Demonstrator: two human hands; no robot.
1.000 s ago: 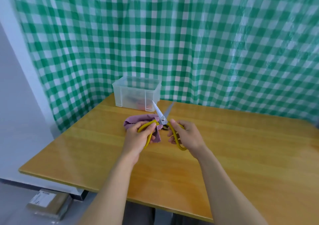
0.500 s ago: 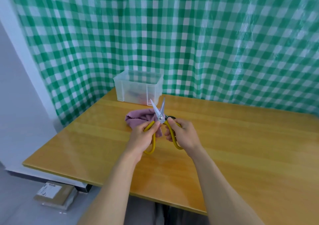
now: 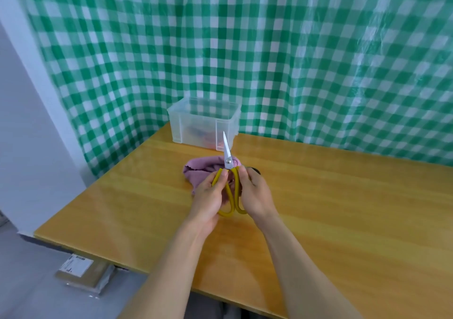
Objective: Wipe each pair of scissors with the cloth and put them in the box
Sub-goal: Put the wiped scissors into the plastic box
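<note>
scissors (image 3: 229, 163) between left hand (image 3: 208, 201) and right hand (image 3: 255, 193): we see bright smooth metal blades, glossy yellow plastic-looking handles | cloth (image 3: 201, 171) just beyond the left hand: matt mauve fabric | box (image 3: 203, 122) farther beyond: frosted translucent plastic | table (image 3: 343, 208) under both: glossy varnished wood

Bare left hand (image 3: 210, 197) and right hand (image 3: 255, 193), bare forearms (image 3: 301, 267) throughout.
</note>
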